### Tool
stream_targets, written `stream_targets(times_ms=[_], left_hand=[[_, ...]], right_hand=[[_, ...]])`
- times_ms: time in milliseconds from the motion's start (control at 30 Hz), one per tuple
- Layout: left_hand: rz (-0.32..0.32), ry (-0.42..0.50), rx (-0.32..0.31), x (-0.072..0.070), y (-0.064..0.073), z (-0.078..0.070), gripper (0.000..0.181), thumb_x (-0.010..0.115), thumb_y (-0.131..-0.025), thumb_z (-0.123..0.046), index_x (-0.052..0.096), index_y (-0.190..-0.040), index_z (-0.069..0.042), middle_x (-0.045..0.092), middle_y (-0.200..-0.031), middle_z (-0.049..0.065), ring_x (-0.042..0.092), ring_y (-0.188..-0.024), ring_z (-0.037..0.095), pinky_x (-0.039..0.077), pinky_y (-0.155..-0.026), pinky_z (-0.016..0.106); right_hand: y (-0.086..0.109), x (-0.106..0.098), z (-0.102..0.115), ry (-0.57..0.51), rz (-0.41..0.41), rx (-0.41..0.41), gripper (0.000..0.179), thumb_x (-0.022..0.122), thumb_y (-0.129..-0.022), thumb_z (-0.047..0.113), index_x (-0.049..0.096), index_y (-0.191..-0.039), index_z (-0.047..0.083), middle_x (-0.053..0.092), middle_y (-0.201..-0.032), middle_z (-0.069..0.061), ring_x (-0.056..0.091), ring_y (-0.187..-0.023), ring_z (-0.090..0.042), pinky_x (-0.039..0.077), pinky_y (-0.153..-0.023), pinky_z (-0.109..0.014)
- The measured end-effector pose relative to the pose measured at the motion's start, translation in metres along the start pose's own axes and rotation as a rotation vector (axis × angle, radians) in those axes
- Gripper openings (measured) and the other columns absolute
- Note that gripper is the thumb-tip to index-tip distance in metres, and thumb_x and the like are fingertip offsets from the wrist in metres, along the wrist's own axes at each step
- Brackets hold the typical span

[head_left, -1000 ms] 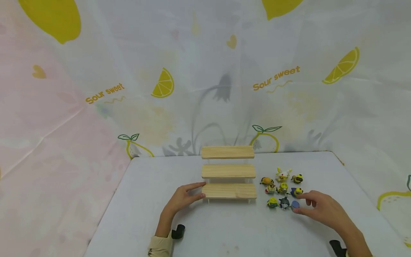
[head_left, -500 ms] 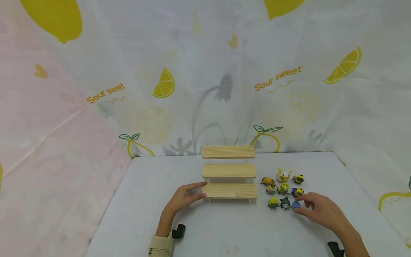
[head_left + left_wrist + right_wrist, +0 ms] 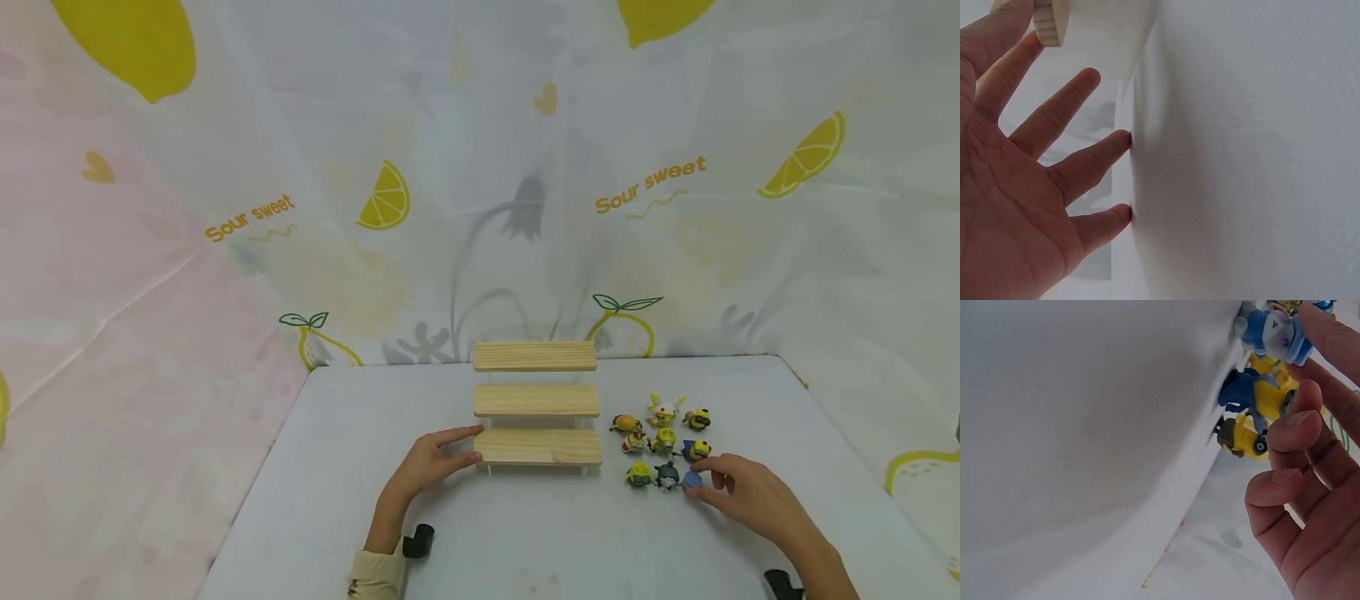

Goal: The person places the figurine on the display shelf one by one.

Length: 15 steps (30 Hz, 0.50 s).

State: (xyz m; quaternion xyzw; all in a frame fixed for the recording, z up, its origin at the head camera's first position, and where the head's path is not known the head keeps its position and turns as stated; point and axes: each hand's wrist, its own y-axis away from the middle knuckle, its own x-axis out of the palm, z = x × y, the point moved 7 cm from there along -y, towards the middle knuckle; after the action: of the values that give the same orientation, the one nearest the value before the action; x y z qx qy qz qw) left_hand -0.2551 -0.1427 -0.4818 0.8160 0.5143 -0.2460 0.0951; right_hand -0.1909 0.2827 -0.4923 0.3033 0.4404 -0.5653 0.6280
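Observation:
In the head view my left hand touches the left end of the lowest plank of a three-tier wooden display stand, thumb and index straight. The left wrist view has the other fingers spread beside the plank end. My right hand pinches a small blue toy figure between thumb and index at the front right of a group of figures. Seen from the right wrist, it is blue and white, with the remaining fingers curled loosely. Left of it stands a dark-hooded figure.
Several mostly yellow figures, among them a white one with yellow ears and a caped one, stand close together right of the stand. The white tabletop meets a lemon-print cloth at the back.
The index finger of my right hand has come down toward the thumb, onto the blue figure. My left hand stays at the stand.

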Motion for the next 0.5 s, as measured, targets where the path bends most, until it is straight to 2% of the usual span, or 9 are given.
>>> stream_targets(times_ms=[333, 500], left_hand=[[-0.010, -0.002, -0.003, 0.0006, 0.0003, 0.0002, 0.047, 0.074, -0.091, -0.019, 0.062, -0.133, -0.003, 0.060, -0.134, 0.012, 0.048, -0.132, 0.032, 0.036, -0.107, 0.055], [-0.010, -0.007, 0.002, 0.0008, 0.0008, -0.0002, 0.047, 0.074, -0.091, -0.019, 0.062, -0.133, -0.003, 0.060, -0.134, 0.012, 0.048, -0.132, 0.032, 0.037, -0.107, 0.055]], right_hand=[[0.0016, 0.0002, -0.0010, -0.023, -0.011, -0.005, 0.025, 0.086, -0.076, 0.026, 0.071, -0.094, 0.020, 0.043, -0.073, 0.011, 0.038, -0.064, -0.003, 0.032, -0.053, -0.024], [0.0037, -0.0069, 0.0015, -0.031, -0.019, 0.001, 0.024, 0.086, -0.077, 0.026, 0.071, -0.095, 0.020, 0.044, -0.073, 0.011, 0.039, -0.064, -0.003, 0.033, -0.053, -0.024]])
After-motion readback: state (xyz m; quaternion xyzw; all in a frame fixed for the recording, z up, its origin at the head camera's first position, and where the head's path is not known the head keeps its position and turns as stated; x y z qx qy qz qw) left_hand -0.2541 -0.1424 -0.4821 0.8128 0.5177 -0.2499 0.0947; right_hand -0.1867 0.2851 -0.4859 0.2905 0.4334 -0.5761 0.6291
